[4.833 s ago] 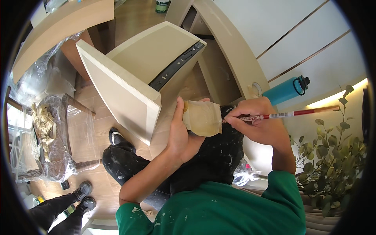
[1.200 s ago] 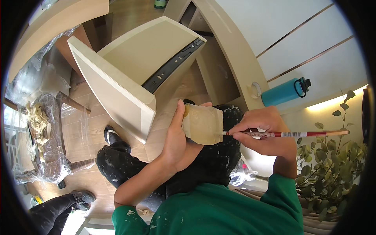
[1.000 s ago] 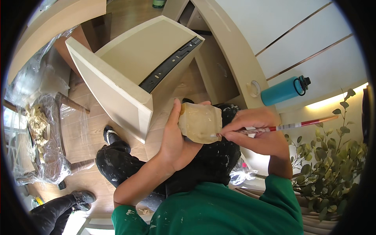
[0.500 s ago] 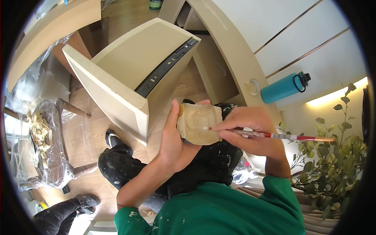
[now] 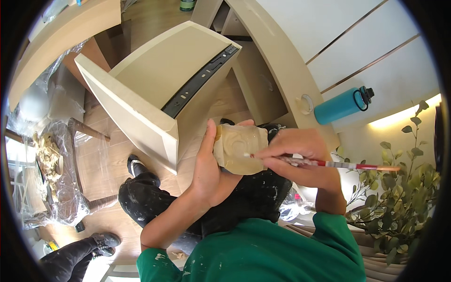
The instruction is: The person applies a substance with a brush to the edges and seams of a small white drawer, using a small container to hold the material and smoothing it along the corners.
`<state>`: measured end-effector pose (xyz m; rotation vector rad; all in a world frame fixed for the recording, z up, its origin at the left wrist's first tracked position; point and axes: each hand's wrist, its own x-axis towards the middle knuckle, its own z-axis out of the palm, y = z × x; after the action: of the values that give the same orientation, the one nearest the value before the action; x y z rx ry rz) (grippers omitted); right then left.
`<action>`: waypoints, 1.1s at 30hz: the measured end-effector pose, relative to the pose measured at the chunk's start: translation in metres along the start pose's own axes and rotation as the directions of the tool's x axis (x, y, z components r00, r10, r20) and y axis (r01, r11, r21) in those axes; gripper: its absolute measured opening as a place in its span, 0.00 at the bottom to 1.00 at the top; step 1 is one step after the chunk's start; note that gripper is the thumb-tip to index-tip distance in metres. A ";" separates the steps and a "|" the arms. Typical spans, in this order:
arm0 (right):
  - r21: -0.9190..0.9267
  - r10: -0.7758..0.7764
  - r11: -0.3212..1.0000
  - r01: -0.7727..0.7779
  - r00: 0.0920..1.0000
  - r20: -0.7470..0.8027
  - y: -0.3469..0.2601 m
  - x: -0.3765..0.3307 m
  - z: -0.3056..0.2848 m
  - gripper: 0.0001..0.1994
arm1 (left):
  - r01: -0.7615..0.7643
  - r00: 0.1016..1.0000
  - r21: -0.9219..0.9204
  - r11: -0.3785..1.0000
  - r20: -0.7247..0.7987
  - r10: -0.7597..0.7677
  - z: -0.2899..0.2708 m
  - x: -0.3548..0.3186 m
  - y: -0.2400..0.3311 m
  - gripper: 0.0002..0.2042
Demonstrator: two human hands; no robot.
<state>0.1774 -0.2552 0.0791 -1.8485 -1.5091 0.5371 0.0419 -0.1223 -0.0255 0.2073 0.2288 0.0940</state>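
Left hand (image 5: 209, 171) at frame center, thumb up, grip clamped on a beige slab (image 5: 239, 148). Right hand (image 5: 296, 150) pinches a thin paintbrush (image 5: 329, 163), tip touching the slab.

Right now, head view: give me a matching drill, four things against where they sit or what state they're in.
Things:
1. paintbrush
2. small beige pad
3. blue bottle
4. beige drawer

Places or states:
A. lying on its side on the pale ledge at right
B. held in the left hand, smeared with paint
C. tilted on end, dark rail along one side
D. held in the right hand, tip on the pad

Pairs: 1-D, 2-B, 3-A, 4-C
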 end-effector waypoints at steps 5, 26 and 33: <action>0.030 0.049 0.998 -0.048 0.997 -0.063 0.006 -0.006 0.000 0.07 | 0.019 1.000 -0.013 1.000 0.010 -0.019 0.001 0.001 -0.002 0.39; 0.082 -0.019 0.997 0.010 0.995 0.099 0.010 -0.007 -0.034 0.10 | 0.015 1.000 -0.013 1.000 0.015 -0.014 -0.001 -0.002 0.000 0.39; -0.109 0.049 0.994 -0.032 0.986 0.157 0.003 -0.002 -0.038 0.10 | 0.052 0.998 -0.066 0.996 -0.020 -0.054 -0.004 0.002 -0.002 0.37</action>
<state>0.2053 -0.2669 0.1029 -1.9604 -1.6354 0.6487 0.0429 -0.1231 -0.0297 0.1352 0.2521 0.0510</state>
